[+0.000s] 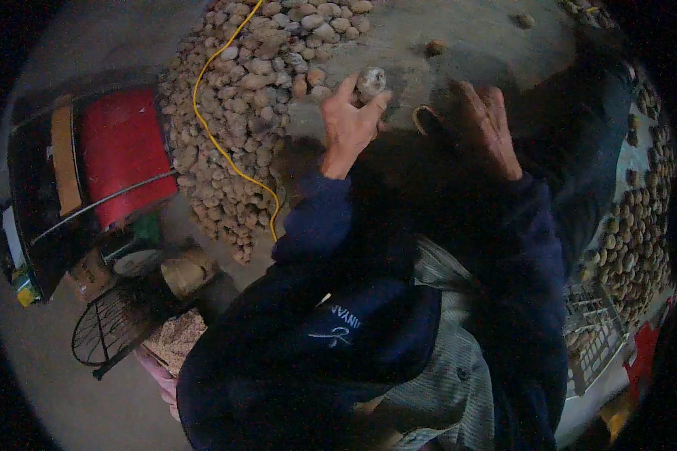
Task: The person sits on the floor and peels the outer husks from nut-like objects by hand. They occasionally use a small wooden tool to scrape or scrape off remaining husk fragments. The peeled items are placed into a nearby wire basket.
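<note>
My left hand (pixel 354 115) holds a roundish, pale, dusty lump (pixel 371 82) between thumb and fingers, at the right edge of a large heap of brown, potato-like lumps (pixel 254 84). Its exact kind cannot be told. Over the dark floor area to the right is my right hand (pixel 488 124), slightly blurred, its fingers extended and nothing seen in them. Between the hands lies a thin curved loop (pixel 424 119), perhaps a handle. One brown lump (pixel 435 48) rests on the floor above my right hand.
A yellow cable (pixel 217 141) crosses the heap. At left are a red panel (pixel 125 155), a black wire-backed chair (pixel 113 327) and a cardboard box (pixel 87 273). Rows of round lumps (pixel 632 253) and a plastic crate (pixel 595 338) are at right. Another lump (pixel 524 21) lies at the top.
</note>
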A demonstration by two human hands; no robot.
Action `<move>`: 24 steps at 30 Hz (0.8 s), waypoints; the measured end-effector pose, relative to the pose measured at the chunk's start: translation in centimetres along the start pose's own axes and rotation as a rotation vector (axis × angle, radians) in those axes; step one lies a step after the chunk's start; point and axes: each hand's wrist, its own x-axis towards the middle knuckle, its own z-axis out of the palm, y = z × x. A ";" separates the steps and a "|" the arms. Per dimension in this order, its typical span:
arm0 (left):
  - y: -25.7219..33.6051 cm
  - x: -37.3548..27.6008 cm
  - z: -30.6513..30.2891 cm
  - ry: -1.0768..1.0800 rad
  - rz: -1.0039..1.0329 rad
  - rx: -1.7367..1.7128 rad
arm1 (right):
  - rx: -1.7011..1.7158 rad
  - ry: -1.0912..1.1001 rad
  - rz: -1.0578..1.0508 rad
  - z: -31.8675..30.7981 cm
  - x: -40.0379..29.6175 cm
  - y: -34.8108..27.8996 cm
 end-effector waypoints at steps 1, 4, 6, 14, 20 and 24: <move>0.2 -0.1 0.3 0.056 0.173 0.133 | -0.001 -0.029 0.009 0.0 0.2 -0.1; 1.4 -0.4 1.2 0.082 0.458 0.308 | 0.168 -0.069 0.155 -0.2 1.1 -1.9; 2.9 -0.9 1.6 0.045 0.578 0.332 | 0.075 -0.128 0.139 -1.0 2.3 -3.5; 5.9 -3.0 3.2 -0.111 0.488 0.086 | -0.092 -0.385 0.355 -2.1 3.3 -3.1; 5.8 -2.1 3.5 -0.231 0.297 0.069 | 0.158 -0.137 0.315 -2.0 2.2 -2.8; 4.1 -0.5 3.3 -0.223 -0.230 -0.504 | 0.474 0.067 0.604 -4.5 3.0 -1.4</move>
